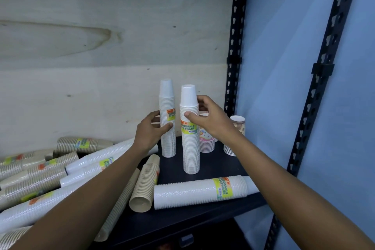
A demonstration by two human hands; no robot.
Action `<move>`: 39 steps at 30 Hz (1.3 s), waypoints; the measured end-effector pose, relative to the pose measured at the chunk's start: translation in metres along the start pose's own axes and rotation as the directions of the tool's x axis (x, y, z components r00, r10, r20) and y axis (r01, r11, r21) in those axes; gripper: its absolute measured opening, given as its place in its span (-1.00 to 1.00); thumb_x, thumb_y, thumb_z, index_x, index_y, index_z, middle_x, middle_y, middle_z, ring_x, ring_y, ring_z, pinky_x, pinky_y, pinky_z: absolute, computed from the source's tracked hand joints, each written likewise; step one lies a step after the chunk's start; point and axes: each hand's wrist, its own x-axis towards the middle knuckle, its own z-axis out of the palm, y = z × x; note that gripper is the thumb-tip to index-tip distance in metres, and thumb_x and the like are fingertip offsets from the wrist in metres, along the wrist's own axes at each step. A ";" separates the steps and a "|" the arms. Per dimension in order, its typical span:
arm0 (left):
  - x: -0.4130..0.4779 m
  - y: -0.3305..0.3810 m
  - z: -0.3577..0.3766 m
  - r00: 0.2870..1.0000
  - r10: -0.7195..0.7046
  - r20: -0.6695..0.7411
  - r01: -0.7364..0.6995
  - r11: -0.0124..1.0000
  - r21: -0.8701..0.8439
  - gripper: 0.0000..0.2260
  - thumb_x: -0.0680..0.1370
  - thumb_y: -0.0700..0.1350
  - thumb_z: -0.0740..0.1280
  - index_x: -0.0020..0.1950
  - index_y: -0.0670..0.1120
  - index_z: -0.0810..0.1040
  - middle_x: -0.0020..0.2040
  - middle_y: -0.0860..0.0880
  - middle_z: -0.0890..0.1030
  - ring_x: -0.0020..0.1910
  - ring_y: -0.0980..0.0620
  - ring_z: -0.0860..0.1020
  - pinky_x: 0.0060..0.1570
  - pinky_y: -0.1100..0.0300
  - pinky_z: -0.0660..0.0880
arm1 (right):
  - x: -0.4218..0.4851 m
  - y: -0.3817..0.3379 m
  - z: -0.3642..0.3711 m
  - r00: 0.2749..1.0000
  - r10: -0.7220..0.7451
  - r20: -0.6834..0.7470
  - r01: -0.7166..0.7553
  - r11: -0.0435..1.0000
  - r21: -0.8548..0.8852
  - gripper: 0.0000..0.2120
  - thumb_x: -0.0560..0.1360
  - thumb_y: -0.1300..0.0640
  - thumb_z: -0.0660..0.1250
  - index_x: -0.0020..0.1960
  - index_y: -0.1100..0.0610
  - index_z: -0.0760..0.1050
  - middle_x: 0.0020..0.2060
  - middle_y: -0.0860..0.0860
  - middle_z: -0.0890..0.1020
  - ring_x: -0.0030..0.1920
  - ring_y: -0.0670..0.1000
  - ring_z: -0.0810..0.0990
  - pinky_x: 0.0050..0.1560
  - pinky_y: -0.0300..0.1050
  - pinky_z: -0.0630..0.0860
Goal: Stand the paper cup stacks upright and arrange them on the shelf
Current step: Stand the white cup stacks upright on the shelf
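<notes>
Two white paper cup stacks are standing upright, rims down, near the right end of the dark shelf (221,170) — the rear white stack (167,119) a bit further back and to the left, the front white stack (190,134) closer to the camera. Both are tall sleeves of nested cups with ribbed-looking rims and a yellow-green and orange label around the middle; the front one reads "DISPOSABLE TABLEWARE", the other label is half hidden. The left hand (150,130) is wrapped around the rear stack at label height, thumb in front and fingers behind. The right hand (209,117) pinches the front stack up near its top, thumb on the near side and fingers round the back. Just behind the front stack sit two shorter upright stacks, a pastel patterned stack (206,140) and a tan-printed stack (236,134) by the black slotted upright (236,32). Lying flat across the shelf front is another white stack (203,191) with the same label, and beside it a kraft-brown stack (145,186) on its side. Further left — a whole jumble of toppled stacks (50,174), white and brown, against the plywood back panel (101,46).
</notes>
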 end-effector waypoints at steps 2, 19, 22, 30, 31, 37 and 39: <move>0.001 0.000 -0.001 1.000 0.003 0.010 -0.003 1.000 0.001 -0.43 0.42 0.05 0.57 0.39 0.01 0.51 0.15 0.02 0.68 0.01 0.13 0.67 0.00 0.09 0.65 | 0.000 0.001 0.000 1.000 0.000 -0.013 0.000 1.000 -0.002 -0.50 0.49 0.00 0.50 0.37 0.03 0.45 0.17 -0.13 0.62 0.13 -0.30 0.55 -0.03 -0.58 0.41; -0.030 0.015 -0.031 0.988 -0.133 0.072 0.110 0.960 0.258 -0.38 0.45 0.12 0.53 0.44 -0.06 0.46 0.20 -0.02 0.62 0.05 0.10 0.56 0.02 0.27 0.39 | -0.043 0.013 -0.031 0.980 0.176 0.097 -0.156 0.970 -0.185 -0.13 0.36 -0.26 0.52 0.54 -0.02 0.26 0.26 -0.14 0.57 0.27 -0.11 0.53 0.34 -0.05 0.46; -0.040 0.015 -0.052 0.991 -0.042 0.130 -0.021 0.892 0.452 -0.55 0.49 0.04 0.51 0.31 -0.09 0.57 0.13 -0.05 0.66 0.10 0.02 0.60 0.14 0.17 0.46 | -0.065 0.023 -0.045 0.940 0.265 0.216 -0.167 0.907 -0.386 -0.29 0.37 -0.26 0.51 0.42 -0.03 0.42 0.28 -0.12 0.56 0.26 -0.08 0.53 0.33 -0.07 0.46; -0.052 0.006 -0.086 0.965 -0.038 0.258 -0.159 0.696 0.701 -0.57 0.49 0.03 0.50 0.31 -0.09 0.58 0.17 -0.08 0.63 0.17 -0.04 0.56 0.21 0.11 0.45 | -0.103 0.018 -0.051 0.890 0.272 0.366 -0.061 0.866 -0.497 -0.53 0.37 -0.32 0.48 0.20 -0.14 0.58 0.07 -0.34 0.51 0.12 -0.26 0.47 -0.03 -0.42 0.33; -0.054 0.006 -0.088 0.963 -0.045 0.265 -0.163 0.685 0.710 -0.57 0.49 0.03 0.50 0.31 -0.08 0.58 0.18 -0.08 0.63 0.18 -0.05 0.55 0.21 0.10 0.45 | -0.106 0.016 -0.049 0.889 0.264 0.373 -0.046 0.864 -0.502 -0.53 0.38 -0.30 0.48 0.21 -0.14 0.57 0.05 -0.36 0.50 0.11 -0.27 0.47 -0.04 -0.43 0.32; -0.072 0.005 -0.122 0.947 -0.130 0.295 -0.168 0.582 0.796 -0.57 0.52 0.05 0.46 0.35 -0.04 0.55 0.22 -0.10 0.59 0.21 -0.09 0.53 0.23 0.05 0.43 | -0.123 0.019 -0.050 0.812 0.298 0.501 0.104 0.772 -0.627 -0.35 0.41 -0.26 0.48 0.43 -0.10 0.42 0.35 -0.11 0.46 0.34 -0.08 0.43 0.35 -0.15 0.37; -0.080 0.007 -0.139 0.946 -0.159 0.283 -0.158 0.534 0.831 -0.58 0.54 0.05 0.43 0.36 -0.04 0.54 0.24 -0.10 0.58 0.22 -0.10 0.53 0.25 0.03 0.44 | -0.128 0.022 -0.054 0.804 0.307 0.510 0.128 0.747 -0.652 -0.29 0.41 -0.24 0.49 0.47 -0.09 0.36 0.41 -0.08 0.44 0.38 -0.05 0.40 0.38 -0.14 0.33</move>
